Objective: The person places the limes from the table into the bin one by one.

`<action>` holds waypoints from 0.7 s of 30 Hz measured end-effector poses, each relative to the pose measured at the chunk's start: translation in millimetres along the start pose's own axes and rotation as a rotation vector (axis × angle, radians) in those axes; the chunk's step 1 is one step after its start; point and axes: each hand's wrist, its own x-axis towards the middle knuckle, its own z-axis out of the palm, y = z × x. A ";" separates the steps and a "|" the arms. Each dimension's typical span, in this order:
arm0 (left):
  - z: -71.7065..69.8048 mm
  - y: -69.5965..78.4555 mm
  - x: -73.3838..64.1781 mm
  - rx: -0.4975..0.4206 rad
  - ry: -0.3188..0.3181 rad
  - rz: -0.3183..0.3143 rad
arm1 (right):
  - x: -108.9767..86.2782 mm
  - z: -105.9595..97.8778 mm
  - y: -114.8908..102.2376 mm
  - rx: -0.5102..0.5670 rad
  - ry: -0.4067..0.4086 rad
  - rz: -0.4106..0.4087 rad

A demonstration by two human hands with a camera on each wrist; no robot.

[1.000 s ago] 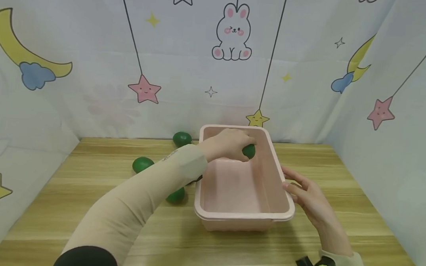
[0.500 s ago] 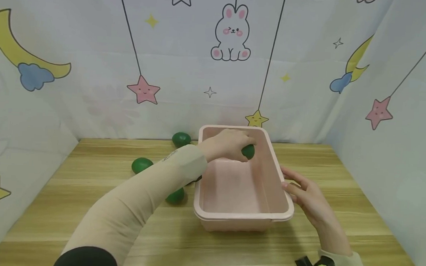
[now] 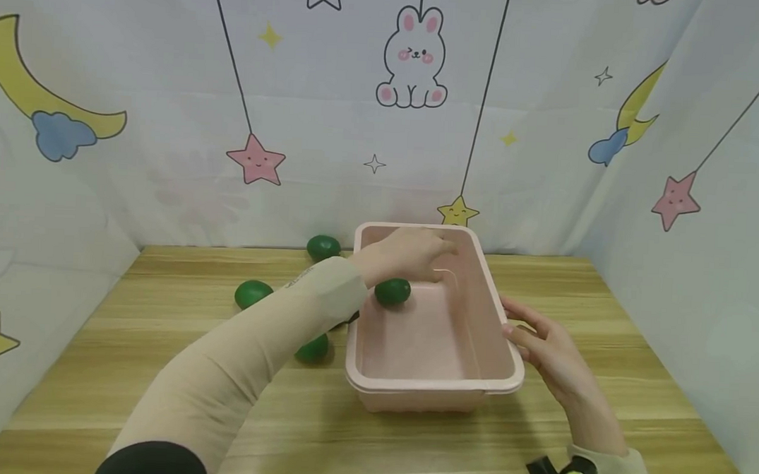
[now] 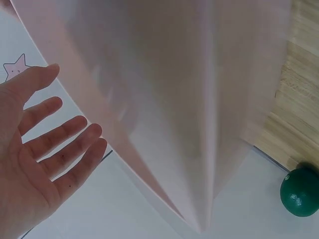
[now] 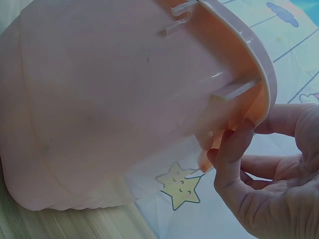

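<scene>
In the head view, a pink plastic basin (image 3: 436, 386) stands in the middle of the wooden table. On its floor lies a dark green oval fruit, like an avocado (image 3: 392, 292). My left hand (image 3: 407, 255) hovers over the basin's far half with nothing in its grasp. The left wrist view shows that left hand (image 4: 55, 159) with its fingers spread near the rim. On the right side, my right hand (image 3: 555, 354) holds the rim; in the right wrist view the right hand (image 5: 269, 174) pinches it between thumb and fingers.
More green fruits lie left of the basin: one near the back cloth (image 3: 324, 248), one farther left (image 3: 253, 294), and one partly behind the left sleeve (image 3: 273, 331). Cartoon-printed cloth encloses the table's back and sides.
The left hand has let go of the avocado, which now lies left of where it was held, on the basin floor. The right hand stays on the rim.
</scene>
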 end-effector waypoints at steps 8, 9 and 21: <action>-2.8 -0.6 -4.5 -0.038 0.013 -0.003 | 0.0 0.3 -0.8 -0.004 0.005 0.011; -3.3 -0.6 -4.9 -0.043 0.012 -0.006 | -0.2 0.4 -0.9 -0.005 0.004 0.013; -8.2 -5.9 -17.3 -0.089 0.025 -0.036 | -0.3 0.4 -2.3 -0.018 0.002 0.013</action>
